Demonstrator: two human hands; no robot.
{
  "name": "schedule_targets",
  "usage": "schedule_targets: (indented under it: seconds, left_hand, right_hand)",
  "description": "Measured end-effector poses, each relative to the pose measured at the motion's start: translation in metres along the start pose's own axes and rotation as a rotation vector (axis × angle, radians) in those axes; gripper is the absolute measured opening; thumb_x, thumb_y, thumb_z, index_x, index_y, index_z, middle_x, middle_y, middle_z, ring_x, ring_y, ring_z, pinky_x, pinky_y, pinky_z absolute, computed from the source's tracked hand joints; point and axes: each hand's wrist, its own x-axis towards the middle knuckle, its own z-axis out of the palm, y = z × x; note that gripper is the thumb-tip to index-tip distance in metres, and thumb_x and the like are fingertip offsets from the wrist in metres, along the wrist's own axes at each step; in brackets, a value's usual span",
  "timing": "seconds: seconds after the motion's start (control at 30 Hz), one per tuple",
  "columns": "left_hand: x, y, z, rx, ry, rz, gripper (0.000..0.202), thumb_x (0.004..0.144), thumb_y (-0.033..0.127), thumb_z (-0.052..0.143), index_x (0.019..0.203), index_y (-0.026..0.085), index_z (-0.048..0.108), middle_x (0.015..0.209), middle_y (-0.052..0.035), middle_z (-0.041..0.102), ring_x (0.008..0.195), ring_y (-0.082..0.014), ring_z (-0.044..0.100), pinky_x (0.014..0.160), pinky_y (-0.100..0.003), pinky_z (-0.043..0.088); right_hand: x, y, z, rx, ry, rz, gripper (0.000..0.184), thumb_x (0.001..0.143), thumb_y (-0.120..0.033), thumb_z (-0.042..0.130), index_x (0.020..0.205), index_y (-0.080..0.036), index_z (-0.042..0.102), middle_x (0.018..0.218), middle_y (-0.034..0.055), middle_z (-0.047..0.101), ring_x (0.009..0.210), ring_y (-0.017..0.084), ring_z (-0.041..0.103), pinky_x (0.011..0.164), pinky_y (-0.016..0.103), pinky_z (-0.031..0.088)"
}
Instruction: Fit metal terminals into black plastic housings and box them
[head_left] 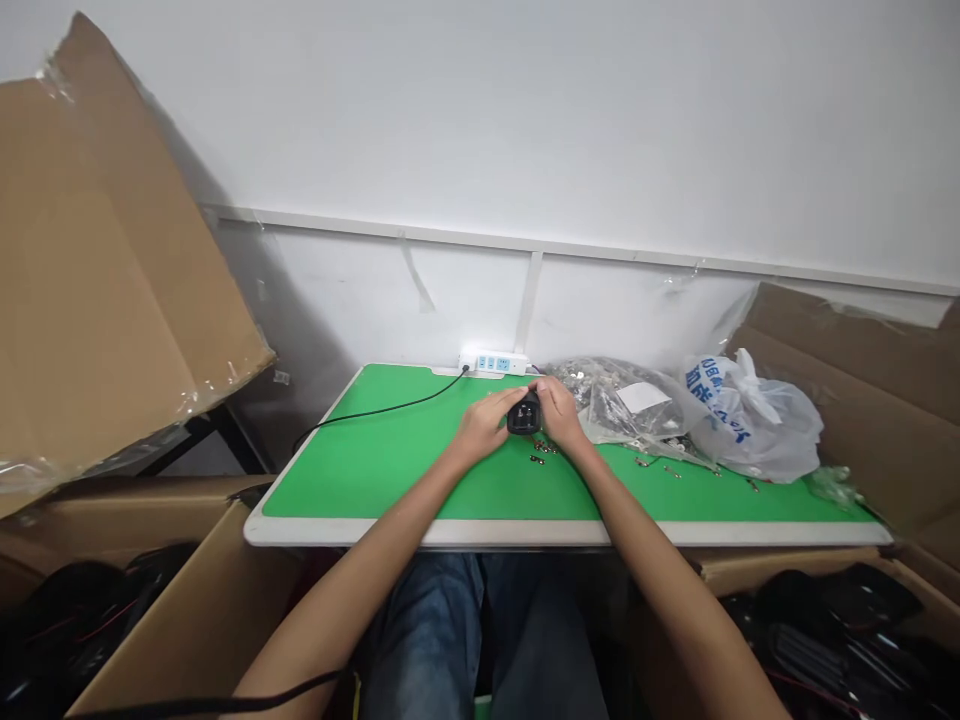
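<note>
Above the green tabletop (420, 470), a black plastic housing (523, 414) is held between both hands, its hollow end facing me. My left hand (484, 425) grips it from the left side, with fingers bent over the top. On the other side, my right hand (559, 408) is closed around its right edge. Small details inside the hollow end are too small to name. Just below my right hand lie several small metal pieces (537, 460).
A white power strip (491, 362) sits against the wall, with a black cable (382, 410) running left. To the right are a clear bag of metal parts (607, 385) and a tied white bag (757, 420). Cardboard boxes (180, 610) with black parts flank the table.
</note>
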Motion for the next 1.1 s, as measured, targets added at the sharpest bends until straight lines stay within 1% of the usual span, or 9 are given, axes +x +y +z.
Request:
schedule_targets:
  seconds: [0.17,0.37,0.5,0.6,0.73,0.77,0.87,0.93,1.1]
  left_hand:
    - [0.003,-0.004,0.001,-0.004,0.0,-0.029,0.059,0.083,0.006,0.057,0.14,0.021,0.062,0.141,-0.0128,0.068,0.133,-0.0256,0.064,0.113,-0.048,0.051]
    - [0.004,-0.007,0.003,0.008,-0.01,0.008,0.062,0.081,0.002,0.059,0.14,0.019,0.062,0.139,-0.0137,0.069,0.13,-0.0269,0.065,0.111,-0.049,0.052]
    - [0.004,-0.008,0.003,0.067,-0.02,-0.004,0.062,0.084,0.002,0.059,0.143,0.021,0.06,0.142,-0.0125,0.067,0.131,-0.0272,0.064,0.11,-0.05,0.053]
    - [0.004,-0.008,0.0,0.105,-0.026,0.008,0.067,0.084,-0.001,0.056,0.147,0.023,0.057,0.145,-0.0115,0.066,0.132,-0.027,0.063,0.109,-0.05,0.053]
    - [0.001,-0.01,0.0,0.126,-0.018,0.008,0.069,0.083,-0.002,0.056,0.148,0.024,0.057,0.143,-0.0106,0.067,0.128,-0.0272,0.065,0.107,-0.049,0.054]
    - [0.001,-0.011,0.001,0.123,-0.017,0.005,0.068,0.083,-0.001,0.056,0.147,0.024,0.057,0.142,-0.0104,0.067,0.127,-0.0272,0.065,0.106,-0.049,0.055]
    - [0.001,-0.011,0.002,0.107,-0.001,-0.012,0.068,0.082,-0.001,0.059,0.145,0.025,0.059,0.142,-0.0098,0.068,0.126,-0.0271,0.065,0.106,-0.049,0.055]
    - [0.001,-0.008,0.002,0.073,0.011,-0.015,0.066,0.081,-0.001,0.06,0.142,0.025,0.062,0.142,-0.0097,0.068,0.128,-0.0267,0.065,0.107,-0.049,0.054]
    - [0.002,-0.003,0.002,-0.028,-0.004,-0.071,0.045,0.088,0.012,0.068,0.132,0.022,0.068,0.13,-0.0101,0.074,0.119,-0.0259,0.07,0.104,-0.046,0.057]
  right_hand:
    - [-0.008,-0.004,-0.004,-0.099,0.008,-0.127,0.038,0.102,-0.056,0.046,0.107,-0.026,0.068,0.109,0.0099,0.068,0.11,0.029,0.06,0.108,0.049,0.046]
    - [-0.023,-0.004,-0.017,-0.289,0.143,-0.276,0.045,0.099,-0.044,0.051,0.138,-0.023,0.052,0.141,0.0171,0.058,0.138,0.033,0.051,0.122,0.06,0.035]
    - [-0.038,-0.017,-0.032,-0.495,0.329,-0.432,0.055,0.099,-0.039,0.052,0.148,-0.019,0.039,0.15,0.0209,0.05,0.146,0.033,0.046,0.119,0.065,0.038]
    - [-0.077,-0.043,-0.033,-0.53,0.524,-0.467,0.06,0.098,-0.035,0.057,0.151,-0.017,0.037,0.151,0.0231,0.049,0.148,0.035,0.045,0.117,0.069,0.04]
    - [-0.184,-0.059,0.004,-0.344,0.781,-0.365,0.051,0.102,-0.034,0.048,0.149,-0.015,0.045,0.14,0.0222,0.058,0.135,0.037,0.058,0.106,0.069,0.05]
    - [-0.216,-0.055,0.021,-0.321,0.767,-0.36,0.045,0.102,-0.033,0.047,0.145,-0.018,0.05,0.134,0.0195,0.062,0.129,0.036,0.063,0.103,0.065,0.054]
    - [-0.305,-0.033,0.078,-0.314,0.34,-0.377,0.041,0.097,-0.028,0.059,0.138,-0.03,0.055,0.113,0.0087,0.074,0.109,0.029,0.074,0.096,0.055,0.061]
    - [-0.351,-0.02,0.116,-0.302,0.079,-0.409,0.039,0.094,-0.035,0.063,0.132,-0.031,0.058,0.105,0.006,0.077,0.102,0.028,0.076,0.095,0.05,0.062]
    - [-0.407,0.0,0.176,-0.213,-0.254,-0.322,0.03,0.097,-0.055,0.053,0.107,-0.03,0.067,0.105,0.0045,0.08,0.114,0.026,0.074,0.11,0.049,0.054]
